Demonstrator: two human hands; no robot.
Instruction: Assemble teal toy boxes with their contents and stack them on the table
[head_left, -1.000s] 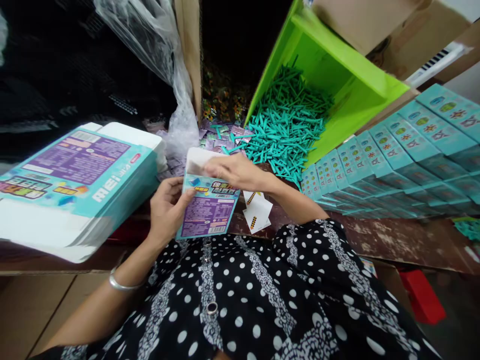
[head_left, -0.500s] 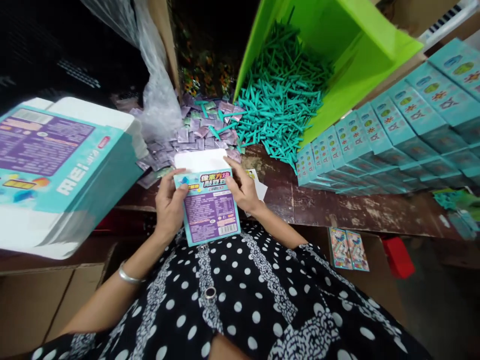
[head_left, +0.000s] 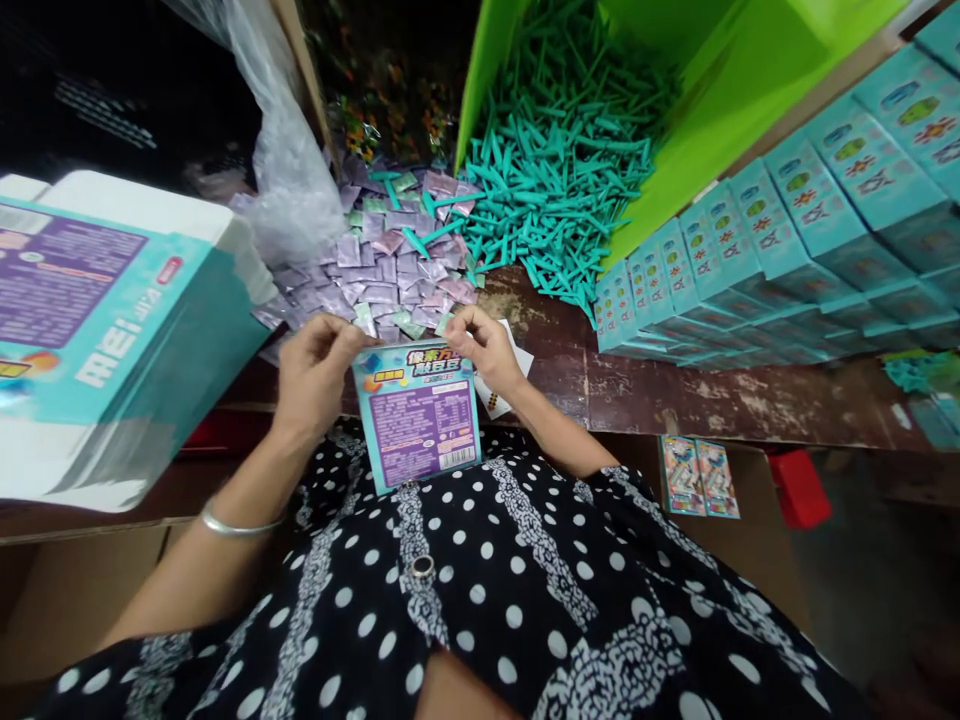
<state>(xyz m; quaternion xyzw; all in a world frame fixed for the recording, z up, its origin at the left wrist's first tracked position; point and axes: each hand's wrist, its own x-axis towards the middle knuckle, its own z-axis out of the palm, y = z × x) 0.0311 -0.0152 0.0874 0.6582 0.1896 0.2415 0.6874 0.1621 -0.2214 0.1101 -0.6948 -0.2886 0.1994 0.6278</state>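
Observation:
A teal and purple printed carton (head_left: 424, 430) is held upright against my body, its back panel with a barcode facing me. My left hand (head_left: 311, 370) pinches its top left corner between thumb and fingers. At the top right corner, my right hand (head_left: 487, 355) grips the upper edge the same way. The carton's white top flap does not show from here. Just behind my right hand lies a white printed card (head_left: 517, 345), partly covered. Small purple sachets (head_left: 382, 270) are heaped on the table beyond the carton.
Flat unfolded cartons (head_left: 172, 330) are stacked at the left. A green bin (head_left: 697, 170) spills teal plastic sticks (head_left: 555, 200) at the back. Rows of finished teal boxes (head_left: 750, 240) line the right. Two small picture packs (head_left: 699, 478) and a red object (head_left: 799, 488) lie lower right.
The white flap that stood up at the carton's top has dropped out of sight. Both hands have shifted to the upper corners, fingers now pinched there. The view has moved slightly.

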